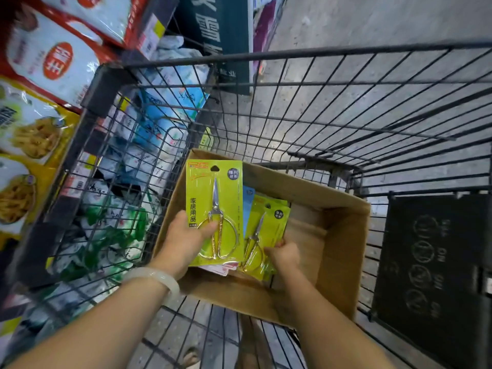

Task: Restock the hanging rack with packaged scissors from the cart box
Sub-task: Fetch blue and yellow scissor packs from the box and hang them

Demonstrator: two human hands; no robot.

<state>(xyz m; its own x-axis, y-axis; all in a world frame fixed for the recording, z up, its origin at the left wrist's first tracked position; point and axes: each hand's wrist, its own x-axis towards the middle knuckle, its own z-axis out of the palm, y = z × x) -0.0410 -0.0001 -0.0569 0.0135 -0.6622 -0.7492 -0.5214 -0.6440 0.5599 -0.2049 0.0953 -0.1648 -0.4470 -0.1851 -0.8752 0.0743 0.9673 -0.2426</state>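
Note:
A brown cardboard box (343,235) sits inside the wire cart (346,107). My left hand (186,241) is shut on a large green card packet of gold-handled scissors (213,193), held upright above the box's left side. My right hand (285,255) grips the lower edge of a smaller green scissors packet (269,222) that leans inside the box, with a blue card (248,206) behind it. More packets lie under both, mostly hidden. The hanging rack is out of view.
Snack bags (40,83) fill the shelf at the left, and white and blue packs (127,166) lie in a basket beside the cart. The cart's black plastic flap (436,262) stands at the right. Grey concrete floor (372,20) stretches beyond.

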